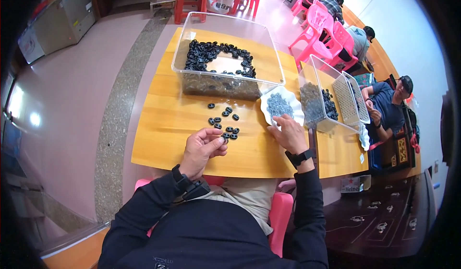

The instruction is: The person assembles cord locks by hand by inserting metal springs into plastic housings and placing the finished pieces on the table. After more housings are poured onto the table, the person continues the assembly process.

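My left hand [204, 149] pinches a small black oval piece with two holes [225, 136] between thumb and fingertips, just above the table. Close by, several loose black oval pieces [230, 130] of the same kind lie on the wood. Over the near rim of a white scalloped dish [263, 107], my right hand [289, 135] has its fingers bent and drawn together. What they hold, if anything, is too small to make out. Small clear bluish pieces [279, 105] fill the dish.
A large clear bin [229, 87] with many black pieces stands at the far side of the wooden table [158, 142]. To the right are another clear bin [322, 120] and a white perforated basket [346, 101]. A person [389, 106] sits on the right, near pink chairs [317, 29].
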`<state>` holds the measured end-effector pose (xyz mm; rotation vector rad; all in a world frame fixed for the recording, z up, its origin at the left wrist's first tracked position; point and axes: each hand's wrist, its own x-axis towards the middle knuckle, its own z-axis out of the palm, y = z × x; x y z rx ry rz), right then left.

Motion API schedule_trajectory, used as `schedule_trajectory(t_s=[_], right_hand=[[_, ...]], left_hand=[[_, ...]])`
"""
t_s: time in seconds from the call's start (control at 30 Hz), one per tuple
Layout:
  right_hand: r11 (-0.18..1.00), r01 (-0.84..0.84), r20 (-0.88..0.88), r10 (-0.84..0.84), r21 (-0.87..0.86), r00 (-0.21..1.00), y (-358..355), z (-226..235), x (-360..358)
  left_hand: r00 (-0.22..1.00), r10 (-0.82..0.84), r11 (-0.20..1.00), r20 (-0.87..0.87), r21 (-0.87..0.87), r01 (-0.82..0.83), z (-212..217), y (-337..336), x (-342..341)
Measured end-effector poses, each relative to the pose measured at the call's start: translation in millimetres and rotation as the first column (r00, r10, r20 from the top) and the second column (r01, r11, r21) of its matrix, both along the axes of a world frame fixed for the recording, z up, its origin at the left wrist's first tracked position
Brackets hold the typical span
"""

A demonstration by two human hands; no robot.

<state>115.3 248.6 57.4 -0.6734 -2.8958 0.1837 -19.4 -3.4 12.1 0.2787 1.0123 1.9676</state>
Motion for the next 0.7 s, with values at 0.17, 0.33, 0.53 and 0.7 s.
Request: schedule_trajectory(t_s=[0.17, 0.33, 0.53, 0.7], right_hand=[[1.0, 0.005, 0.038, -0.005, 0.015, 0.999, 4.0, -6.0, -3.4], [1.0, -0.006, -0.048, 0.005, -0.009, 0.999, 9.4, -14.9, -1.4], [1.0, -0.02, -0.089, 0.018, -0.019, 0.996, 5.7, -12.0, -0.4], [0.998, -0.057, -0.136, 0.057, 0.005, 0.989, 6.8, -15.2, 2.9]], left_hand=[[1.0, -0.008, 1.0, 0.006, -0.009, 0.008, -1.9, 0.4, 0.0], [1.0, -0.003, 1.0, 0.005, -0.025, 0.003, -1.1, 0.2, -0.1], [1.0, -0.003, 0.999, 0.011, -0.034, 0.003, 0.4, -0.6, 0.8], [1.0, -0.007, 0.999, 0.015, -0.043, 0.007, 0.1, 0.5, 2.0]])
